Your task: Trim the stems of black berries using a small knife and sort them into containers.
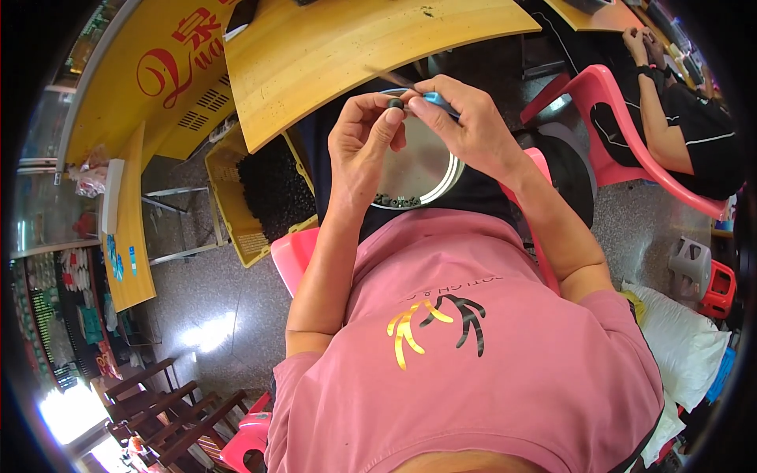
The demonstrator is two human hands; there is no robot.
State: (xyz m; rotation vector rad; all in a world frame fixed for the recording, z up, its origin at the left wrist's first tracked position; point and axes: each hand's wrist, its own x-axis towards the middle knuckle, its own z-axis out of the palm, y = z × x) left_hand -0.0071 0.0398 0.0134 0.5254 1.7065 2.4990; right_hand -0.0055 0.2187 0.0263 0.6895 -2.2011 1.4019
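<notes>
My left hand pinches a small round black rubber-like piece between thumb and fingertips, above my lap. My right hand is closed around a knife with a blue handle. The thin blade points up and left, past the black piece, toward the table edge. Fingertips of both hands nearly meet at the piece. Below them, a round pale basin rests on my lap, with several small dark pieces gathered at its near side. My hands and wrists hide part of the basin.
A wooden table stands ahead, with dark scraps on it. Left of my legs, a yellow crate holds a heap of black pieces. At right are a pink chair and a co-worker's arm. White sacks lie lower right.
</notes>
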